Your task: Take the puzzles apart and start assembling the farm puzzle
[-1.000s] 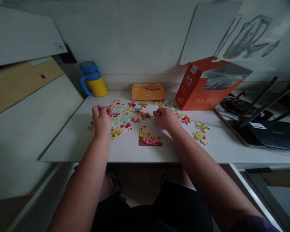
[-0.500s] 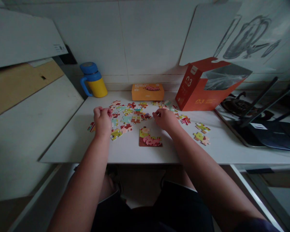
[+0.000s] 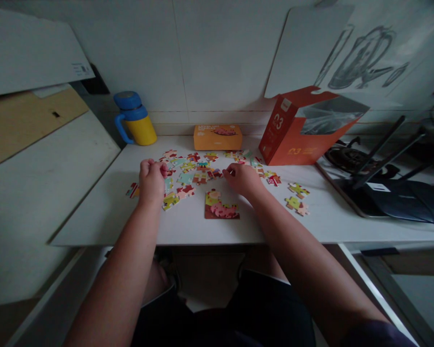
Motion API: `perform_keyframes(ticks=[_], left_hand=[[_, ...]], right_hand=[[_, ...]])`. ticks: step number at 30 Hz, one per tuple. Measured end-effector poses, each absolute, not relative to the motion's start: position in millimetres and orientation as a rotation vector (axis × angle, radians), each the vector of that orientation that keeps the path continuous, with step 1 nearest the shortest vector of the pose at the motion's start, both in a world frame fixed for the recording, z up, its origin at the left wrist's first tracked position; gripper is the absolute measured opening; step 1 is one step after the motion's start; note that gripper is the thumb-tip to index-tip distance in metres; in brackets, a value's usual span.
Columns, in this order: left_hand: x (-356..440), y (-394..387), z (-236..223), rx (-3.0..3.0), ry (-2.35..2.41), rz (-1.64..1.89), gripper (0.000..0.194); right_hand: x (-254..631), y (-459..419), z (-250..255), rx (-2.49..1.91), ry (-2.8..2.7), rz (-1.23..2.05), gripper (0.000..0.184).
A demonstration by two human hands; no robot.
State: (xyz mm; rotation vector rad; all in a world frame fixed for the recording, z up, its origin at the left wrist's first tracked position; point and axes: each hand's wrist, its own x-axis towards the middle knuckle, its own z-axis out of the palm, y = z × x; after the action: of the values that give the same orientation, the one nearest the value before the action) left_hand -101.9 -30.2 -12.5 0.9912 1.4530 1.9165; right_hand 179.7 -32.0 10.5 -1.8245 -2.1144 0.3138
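Note:
My left hand (image 3: 152, 182) is closed above the left side of the loose jigsaw puzzle pieces (image 3: 186, 178), fingertips pressed together; whatever it may hold is hidden. On the right, my right hand (image 3: 241, 179) hovers low by the spread's right part with curled fingers, and I cannot make out anything in them. Between and nearer to me lies a joined puzzle section (image 3: 222, 209) showing a pink spotted shape on brown, with a notched upper right. Right of my right arm are a green piece (image 3: 298, 190) and a green-and-peach pair of pieces (image 3: 297, 205).
Behind the pieces stands a small orange box (image 3: 217, 138). A blue-and-yellow mug (image 3: 139, 125) is at back left, a large open red-orange box (image 3: 298, 135) at back right. A gas stove (image 3: 358, 156) and a black device with antennas (image 3: 401, 193) occupy the right end of the white table (image 3: 104, 221).
The whole scene has shifted slightly left as the head view turned a little. Both hands keep nearly the same pose; the puzzle pieces look unmoved.

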Motion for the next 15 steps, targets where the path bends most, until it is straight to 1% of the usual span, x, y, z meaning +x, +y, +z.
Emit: perform_keyframes(ticks=[6,15], left_hand=[[-99.8,-31.5,-10.5,1.074,1.442,1.917,0.018],[-99.1,-32.1,-8.9,1.043,1.463,1.916,0.017]], right_hand=[[179.3,-33.6,11.1,-1.791,-2.130,0.335,0.032],[179.8,-32.6,10.1,-1.780,-2.137,0.356,0.032]])
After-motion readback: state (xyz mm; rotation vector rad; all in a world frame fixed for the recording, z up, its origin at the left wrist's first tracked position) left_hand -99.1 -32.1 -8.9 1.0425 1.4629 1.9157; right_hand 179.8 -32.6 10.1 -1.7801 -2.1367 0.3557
